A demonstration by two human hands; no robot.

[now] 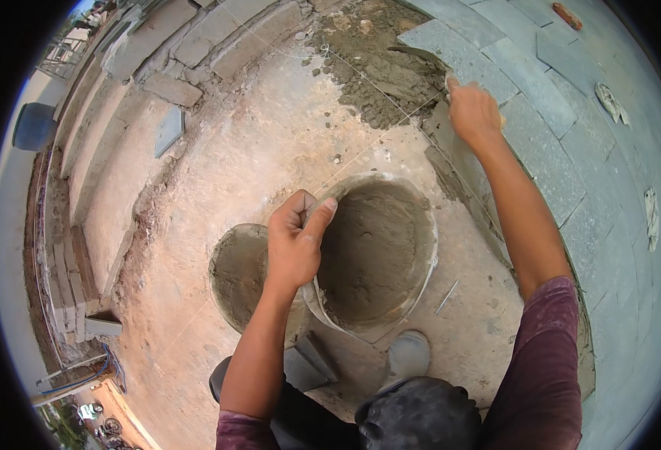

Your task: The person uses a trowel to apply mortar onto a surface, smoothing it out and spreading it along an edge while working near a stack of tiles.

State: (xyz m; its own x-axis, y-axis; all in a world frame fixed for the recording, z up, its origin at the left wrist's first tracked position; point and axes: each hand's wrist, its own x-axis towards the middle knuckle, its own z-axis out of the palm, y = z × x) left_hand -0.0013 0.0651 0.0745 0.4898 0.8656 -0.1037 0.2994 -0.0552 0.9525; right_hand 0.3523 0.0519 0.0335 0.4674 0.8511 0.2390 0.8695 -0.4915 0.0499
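My left hand (297,240) is closed on the near-left rim of a round bucket (431,259), its thumb over the edge. Wet grey mortar (375,251) fills much of the bucket. Farther off to the right, my right hand (473,112) is wrapped round the handle of a trowel (418,53), whose end peeks out beside the palm. The dark blade reaches left over a rough bed of mortar (379,79), next to the laid grey stone slabs (458,52). Most of the handle is hidden by my fingers.
A second mortar basin (213,277) stands left of the bucket. Thin strings (348,163) cross above the ground. Dark slabs (312,364) lie by my feet, and a loose slab (169,132) lies left. Stone steps (94,157) rise at the left; a blue drum (35,126) stands beyond.
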